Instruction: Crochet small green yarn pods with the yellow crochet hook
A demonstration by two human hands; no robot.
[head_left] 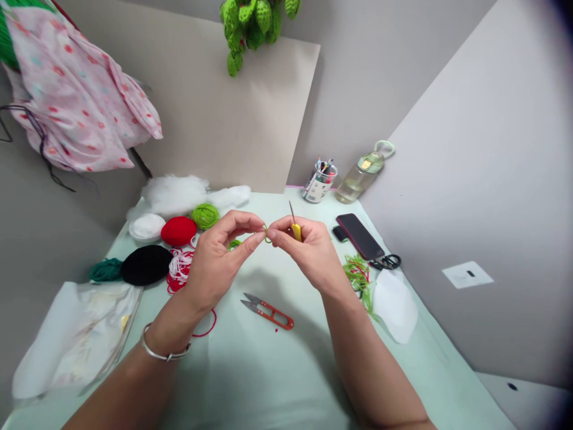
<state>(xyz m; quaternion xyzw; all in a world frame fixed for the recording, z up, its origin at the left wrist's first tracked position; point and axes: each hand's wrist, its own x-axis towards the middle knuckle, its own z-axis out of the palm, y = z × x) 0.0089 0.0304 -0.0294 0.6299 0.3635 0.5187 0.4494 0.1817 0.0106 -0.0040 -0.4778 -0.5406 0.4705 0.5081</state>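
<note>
Both hands meet above the middle of the table. Between the fingertips of my left hand (224, 254) and my right hand (307, 248) is a small loop of green yarn (267, 233), pinched from both sides. A crochet hook (296, 232) with a yellow handle is tucked in my right hand, its thin metal shaft pointing up. More green yarn (234, 244) shows just behind my left thumb. Below the hands, a pair of orange-handled thread snips (270, 312) lies on the table with its blades apart.
Yarn balls in white (147, 227), red (178, 231), green (205, 216) and black (147, 265) sit at left, before white stuffing (174, 194). On the right are a phone (360, 236), black scissors (387, 261) and yarn scraps (357, 272). A pen cup (319, 184) and bottle (362, 179) stand behind.
</note>
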